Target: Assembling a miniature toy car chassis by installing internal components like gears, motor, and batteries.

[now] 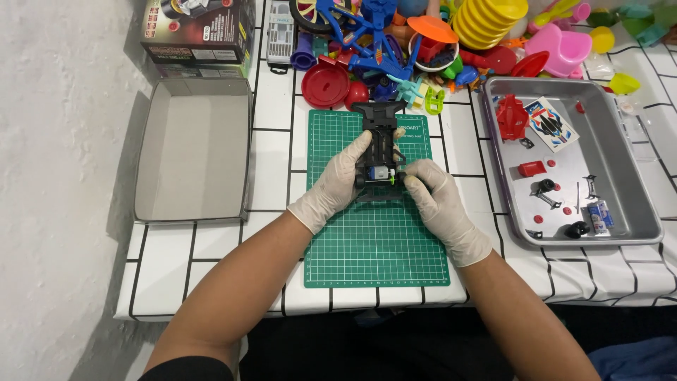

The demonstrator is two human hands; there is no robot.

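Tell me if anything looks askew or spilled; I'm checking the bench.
Nothing is spilled. The toy pile is a jumble behind the green cutting mat; small parts lie scattered in the metal tray.

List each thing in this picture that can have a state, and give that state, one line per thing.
Left hand: gloved, gripping the chassis.
Right hand: gloved, gripping the chassis.
Toy car chassis: bodyless, motor exposed, held over the mat.
Cutting mat: flat on the table.
Cardboard box: open, empty.
Metal tray: holding loose parts.

Matt black plastic chassis (379,144); thin, smooth, probably latex gloves (337,185); brushed metal tray (635,183); matt green rubbery mat (374,243); dull grey cardboard lid (192,148).
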